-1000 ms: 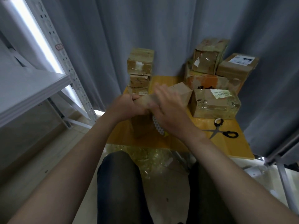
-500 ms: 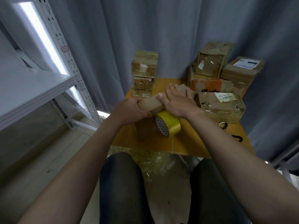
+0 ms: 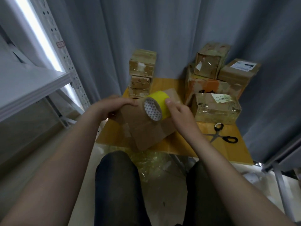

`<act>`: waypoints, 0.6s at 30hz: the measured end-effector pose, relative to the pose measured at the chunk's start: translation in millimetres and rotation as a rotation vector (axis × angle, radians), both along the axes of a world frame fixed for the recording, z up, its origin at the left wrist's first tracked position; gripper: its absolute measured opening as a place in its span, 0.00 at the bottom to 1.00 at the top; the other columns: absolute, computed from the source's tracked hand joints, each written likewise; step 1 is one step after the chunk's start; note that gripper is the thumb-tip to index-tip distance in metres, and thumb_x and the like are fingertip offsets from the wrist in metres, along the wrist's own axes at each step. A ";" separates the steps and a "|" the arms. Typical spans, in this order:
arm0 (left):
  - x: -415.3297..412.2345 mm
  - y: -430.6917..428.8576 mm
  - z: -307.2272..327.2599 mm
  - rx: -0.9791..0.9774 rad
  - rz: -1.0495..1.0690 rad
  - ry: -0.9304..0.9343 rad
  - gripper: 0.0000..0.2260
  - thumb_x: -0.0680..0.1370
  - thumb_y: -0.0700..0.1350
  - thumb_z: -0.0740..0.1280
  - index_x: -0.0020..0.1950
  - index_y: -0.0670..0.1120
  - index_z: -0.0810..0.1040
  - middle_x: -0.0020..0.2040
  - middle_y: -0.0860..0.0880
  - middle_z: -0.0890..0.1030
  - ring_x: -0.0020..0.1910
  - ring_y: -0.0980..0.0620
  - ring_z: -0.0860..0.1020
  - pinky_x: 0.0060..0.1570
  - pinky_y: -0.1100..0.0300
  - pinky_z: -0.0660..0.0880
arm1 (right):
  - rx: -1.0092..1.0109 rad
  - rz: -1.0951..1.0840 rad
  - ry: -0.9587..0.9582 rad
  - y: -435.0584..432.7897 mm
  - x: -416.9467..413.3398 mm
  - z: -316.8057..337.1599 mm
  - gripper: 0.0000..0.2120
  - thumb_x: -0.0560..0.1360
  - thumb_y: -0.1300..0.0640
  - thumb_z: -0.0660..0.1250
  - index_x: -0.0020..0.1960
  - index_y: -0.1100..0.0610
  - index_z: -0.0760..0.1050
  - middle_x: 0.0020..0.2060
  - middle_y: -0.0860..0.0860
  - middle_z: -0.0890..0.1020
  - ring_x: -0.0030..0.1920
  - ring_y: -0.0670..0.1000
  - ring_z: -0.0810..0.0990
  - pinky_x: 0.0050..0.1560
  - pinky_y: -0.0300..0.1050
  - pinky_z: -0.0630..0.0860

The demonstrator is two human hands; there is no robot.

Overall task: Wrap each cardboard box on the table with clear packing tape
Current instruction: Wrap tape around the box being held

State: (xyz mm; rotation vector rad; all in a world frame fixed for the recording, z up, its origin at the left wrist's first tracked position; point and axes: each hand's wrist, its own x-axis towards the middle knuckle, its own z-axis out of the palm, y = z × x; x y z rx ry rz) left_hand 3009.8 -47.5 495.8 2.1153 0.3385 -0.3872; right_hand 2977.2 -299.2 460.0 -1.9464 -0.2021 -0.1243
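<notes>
My right hand (image 3: 180, 115) grips the tape roll (image 3: 156, 110): thumb on the yellow outer face, fingers curled round the far side, patterned core facing me. Roll sits against the top of the cardboard box (image 3: 146, 129). My left hand (image 3: 112, 106) lies on the box's upper left edge, fingers stretched flat toward the roll, thumb hidden. Box is tilted, one corner toward me, over the near left part of the tabletop (image 3: 228, 150); can't tell if its underside touches the top.

Scissors (image 3: 219, 134) lie open near the right edge, black handles, apart from the box. Labelled box (image 3: 216, 108) in glossy wrap just right of my right hand. Behind it, a box pile (image 3: 211, 79) in the far right corner. Stack of three small boxes (image 3: 141, 74) at the far left corner. Crumpled clear film (image 3: 151, 162) on the floor below the near edge, between my knees. Grey curtain (image 3: 162, 30) behind, metal shelf (image 3: 32, 82) on the left.
</notes>
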 end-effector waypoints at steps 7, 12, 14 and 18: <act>15.5 11.8 -40.4 -0.029 0.130 -0.093 0.29 0.67 0.59 0.81 0.62 0.47 0.81 0.59 0.46 0.82 0.56 0.46 0.81 0.48 0.50 0.83 | 0.017 0.265 0.068 17.2 2.3 -35.1 0.07 0.81 0.50 0.69 0.55 0.50 0.83 0.48 0.46 0.86 0.47 0.40 0.83 0.46 0.35 0.76; 11.8 -9.0 -63.0 0.461 -0.053 -0.481 0.27 0.73 0.60 0.70 0.66 0.45 0.79 0.65 0.42 0.80 0.64 0.41 0.78 0.61 0.49 0.75 | -0.027 0.265 0.020 37.3 38.3 -47.9 0.04 0.83 0.52 0.68 0.56 0.49 0.80 0.47 0.42 0.83 0.46 0.38 0.80 0.47 0.37 0.74; 4.1 -16.5 -68.8 0.613 -0.341 -0.323 0.38 0.68 0.70 0.65 0.68 0.45 0.76 0.66 0.40 0.77 0.66 0.38 0.75 0.62 0.47 0.74 | -0.074 0.266 0.043 42.1 51.2 -52.1 0.09 0.83 0.50 0.67 0.52 0.56 0.80 0.44 0.49 0.83 0.44 0.45 0.79 0.48 0.48 0.74; -17.9 -33.1 -94.9 0.726 -0.438 -0.098 0.56 0.69 0.74 0.70 0.83 0.46 0.47 0.83 0.43 0.48 0.81 0.39 0.47 0.78 0.37 0.51 | -0.085 0.232 0.049 48.6 57.7 -57.8 0.19 0.83 0.48 0.66 0.48 0.66 0.76 0.39 0.61 0.77 0.39 0.50 0.73 0.41 0.51 0.67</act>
